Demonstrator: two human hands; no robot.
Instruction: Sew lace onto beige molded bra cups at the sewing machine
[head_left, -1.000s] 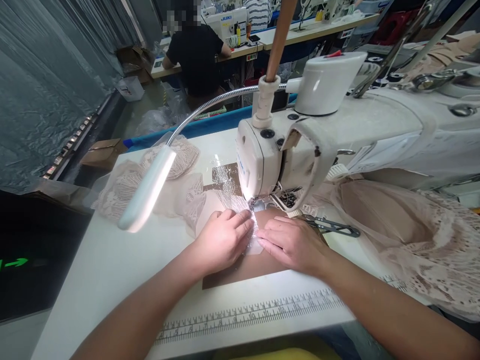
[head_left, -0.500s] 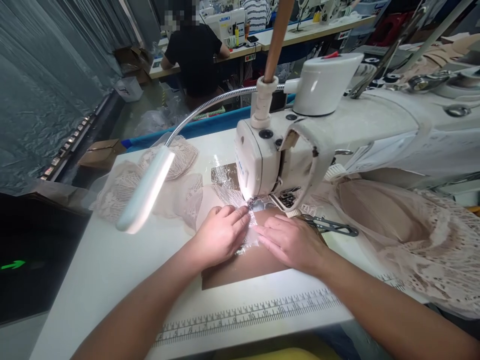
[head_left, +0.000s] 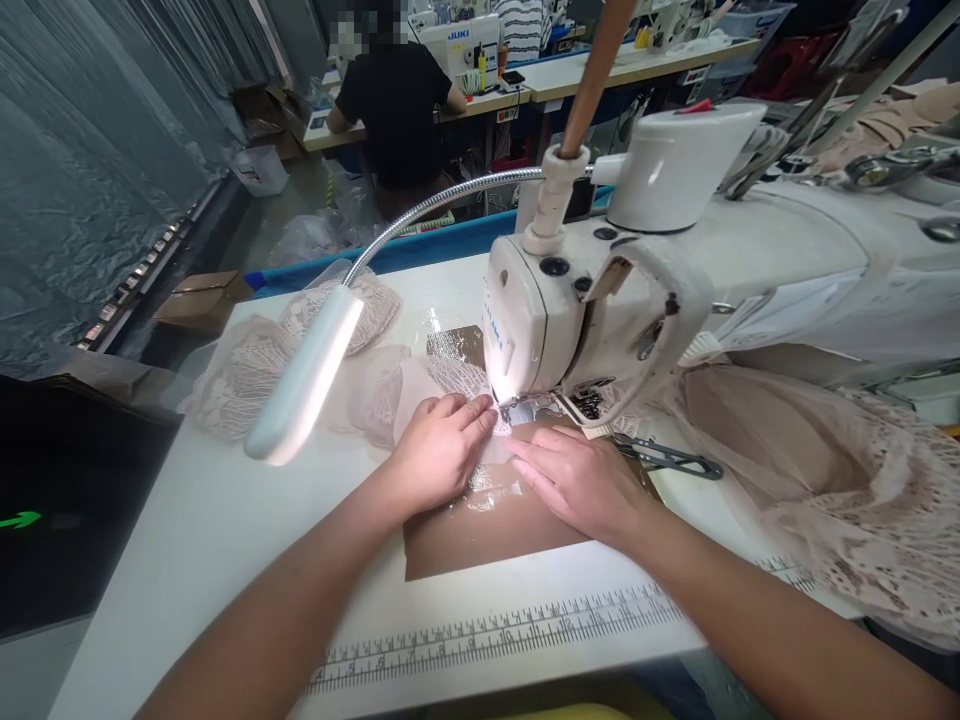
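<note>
My left hand (head_left: pixel 436 449) lies flat, fingers out, pressing a strip of sheer white lace (head_left: pixel 454 375) onto the table just left of the needle of a white sewing machine (head_left: pixel 540 320). My right hand (head_left: pixel 577 479) rests flat to the right of it, fingertips on the same lace in front of the presser foot (head_left: pixel 517 408). Both hands sit on a brown patch (head_left: pixel 487 530) of the table top. The lace runs back under the machine head.
A gooseneck lamp (head_left: pixel 304 375) hangs over lace pieces (head_left: pixel 247 370) at the left. Black thread snips (head_left: pixel 664 458) lie right of my right hand. Beige lace fabric (head_left: pixel 825 480) is heaped under the machine arm. A printed ruler (head_left: pixel 495 635) runs along the near edge. A person sits at a far table (head_left: pixel 397 100).
Both hands have slid a little forward towards the needle with the lace. The view has shifted slightly to the right.
</note>
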